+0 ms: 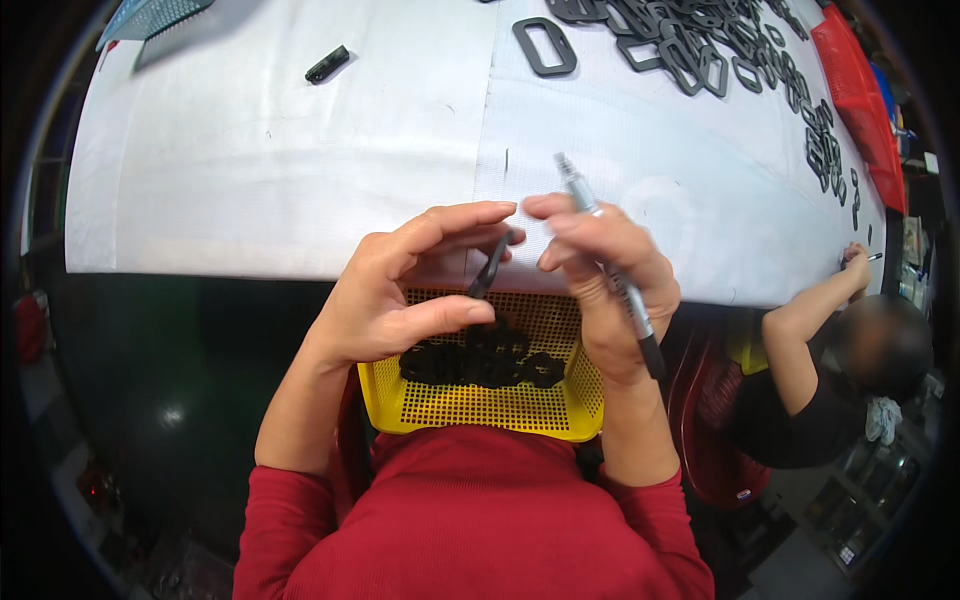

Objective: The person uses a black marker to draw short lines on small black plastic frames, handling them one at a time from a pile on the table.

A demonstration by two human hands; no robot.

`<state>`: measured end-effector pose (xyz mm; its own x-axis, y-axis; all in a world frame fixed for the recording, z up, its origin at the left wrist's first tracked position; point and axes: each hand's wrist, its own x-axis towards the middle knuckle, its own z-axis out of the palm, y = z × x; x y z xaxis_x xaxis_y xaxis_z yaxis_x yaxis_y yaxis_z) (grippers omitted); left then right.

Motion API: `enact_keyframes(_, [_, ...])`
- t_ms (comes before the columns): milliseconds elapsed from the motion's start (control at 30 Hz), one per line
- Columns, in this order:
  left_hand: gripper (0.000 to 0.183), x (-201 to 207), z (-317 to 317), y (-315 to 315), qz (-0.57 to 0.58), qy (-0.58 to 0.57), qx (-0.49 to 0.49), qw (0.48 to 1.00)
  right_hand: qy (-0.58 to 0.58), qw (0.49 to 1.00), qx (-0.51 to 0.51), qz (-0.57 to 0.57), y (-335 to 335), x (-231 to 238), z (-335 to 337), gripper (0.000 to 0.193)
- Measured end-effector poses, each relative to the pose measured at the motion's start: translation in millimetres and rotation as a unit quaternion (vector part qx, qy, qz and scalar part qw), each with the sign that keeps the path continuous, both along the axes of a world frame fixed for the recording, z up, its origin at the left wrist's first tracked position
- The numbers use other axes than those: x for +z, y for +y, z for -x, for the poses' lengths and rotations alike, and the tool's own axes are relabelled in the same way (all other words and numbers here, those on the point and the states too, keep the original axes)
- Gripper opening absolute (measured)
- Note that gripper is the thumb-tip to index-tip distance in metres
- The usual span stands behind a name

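Above the near edge of the table, my left hand [365, 290] pinches a thin black frame-shaped piece [489, 268], seen nearly edge-on, between thumb and fingers. Close beside it, my right hand [628, 265] is closed around a slim pen-shaped tool [634, 308] with a grey barrel and a black lower end. Its pale upper tip points up and away; motion blur hides its exact kind. Below both hands, a yellow mesh basket [480, 430] rests at my lap, holding several black pieces [480, 365] heaped together.
A pile of black oblong frames [680, 45] covers the far right of the white table [300, 180]. One frame [546, 47] and a small black part [327, 65] lie apart. A blue basket [150, 18] and red tray [862, 110] flank it. A co-worker [800, 370] sits at right.
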<state>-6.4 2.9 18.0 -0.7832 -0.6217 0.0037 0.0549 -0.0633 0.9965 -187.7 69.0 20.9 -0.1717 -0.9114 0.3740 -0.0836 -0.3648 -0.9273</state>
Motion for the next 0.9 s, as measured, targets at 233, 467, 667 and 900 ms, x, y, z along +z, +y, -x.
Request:
enact_keyframes(233, [0.077, 8, 2, 2, -0.203, 0.117, -0.042, 0.971, -0.057, 0.994, 0.005, -0.09, 4, 22, -2, 0.023])
enact_keyframes(467, [0.072, 4, 23, 10, 0.228, 0.108, 0.151, 0.956, -0.479, 0.84, 0.014, -0.257, 2, 13, -14, 0.027])
enact_keyframes(667, [0.063, -3, 23, 8, 0.268, 0.149, 0.165, 0.937, -0.387, 0.866, -0.011, -0.316, -3, 21, -24, 0.031])
enact_keyframes(900, [0.059, -17, 11, 14, 0.154, 0.024, 0.174, 0.972, -0.142, 0.945, -0.175, -0.239, 4, 6, -15, 0.016])
